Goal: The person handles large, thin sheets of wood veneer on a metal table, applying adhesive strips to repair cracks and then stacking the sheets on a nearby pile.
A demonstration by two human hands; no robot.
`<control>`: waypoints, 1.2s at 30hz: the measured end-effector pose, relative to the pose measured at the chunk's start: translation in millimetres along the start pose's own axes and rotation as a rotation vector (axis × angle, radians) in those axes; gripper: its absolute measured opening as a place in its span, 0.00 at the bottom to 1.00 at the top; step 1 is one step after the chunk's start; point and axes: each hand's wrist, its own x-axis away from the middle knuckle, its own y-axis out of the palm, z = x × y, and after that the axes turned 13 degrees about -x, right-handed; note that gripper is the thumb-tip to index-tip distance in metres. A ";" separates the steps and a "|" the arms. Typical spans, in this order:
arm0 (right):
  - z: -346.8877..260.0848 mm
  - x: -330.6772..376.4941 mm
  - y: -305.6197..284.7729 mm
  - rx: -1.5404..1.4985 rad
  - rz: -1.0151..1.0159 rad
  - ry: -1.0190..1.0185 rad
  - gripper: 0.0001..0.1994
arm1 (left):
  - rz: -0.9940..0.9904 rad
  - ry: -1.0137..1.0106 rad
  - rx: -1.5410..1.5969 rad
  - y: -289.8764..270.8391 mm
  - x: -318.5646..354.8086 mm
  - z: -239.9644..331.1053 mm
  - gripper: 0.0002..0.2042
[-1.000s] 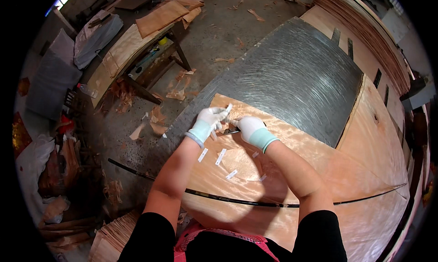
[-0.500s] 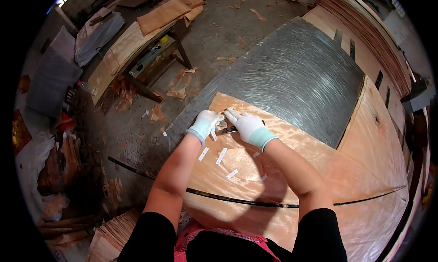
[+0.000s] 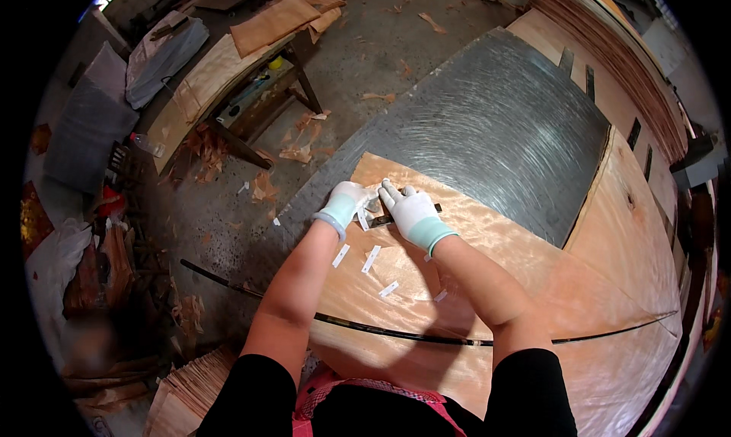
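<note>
Both of my hands wear white gloves with mint-green cuffs and meet near the far corner of a thin wood veneer sheet (image 3: 487, 243). My left hand (image 3: 353, 199) is closed, with a short white strip of tape (image 3: 363, 221) hanging from its fingers. Close beside it, my right hand (image 3: 407, 206) lies on the veneer with its fingers stretched out. A dark, narrow bar-like tool (image 3: 382, 220) shows partly from beneath the right palm; its kind is hidden. More white tape strips (image 3: 371, 259) lie on the sheet nearer to me.
A scratched grey metal plate (image 3: 502, 125) lies beyond the veneer. One long, thin black rod (image 3: 396, 334) crosses the sheet in front of me. Stacked veneer (image 3: 617, 64) stands at the far right. A wooden bench (image 3: 263, 94) stands far left, with wood scraps (image 3: 301, 144) on the floor.
My left hand has shifted slightly right and up, and the tape strip has moved with it. My right hand stays in nearly the same place with its fingers extended.
</note>
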 end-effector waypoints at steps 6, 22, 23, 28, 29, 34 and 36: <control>-0.5 -1.2 -1.0 -0.007 0.003 -0.014 0.39 | 0.023 0.000 -0.087 -3.1 -10.8 -6.5 0.12; -21.3 -2.6 -25.1 0.117 -0.255 0.010 0.30 | 0.156 0.114 -0.581 -17.3 74.9 -18.9 0.15; -22.3 -3.3 -25.1 0.122 -0.257 0.015 0.29 | 0.189 0.163 -0.692 -15.1 80.4 -15.9 0.14; -24.2 -5.5 -21.5 0.119 -0.232 0.028 0.29 | 0.595 0.171 -1.184 -57.0 67.4 -24.9 0.13; -24.4 -5.0 -20.9 0.105 -0.224 0.037 0.29 | 0.607 0.169 -1.135 -59.8 74.9 -19.7 0.12; -19.6 7.7 -46.2 -0.138 -0.143 0.000 0.32 | 0.271 0.287 0.098 -43.4 75.8 -34.6 0.10; -20.2 31.8 -47.5 -0.374 0.010 0.023 0.33 | 0.211 0.298 0.170 -26.8 101.5 -23.0 0.10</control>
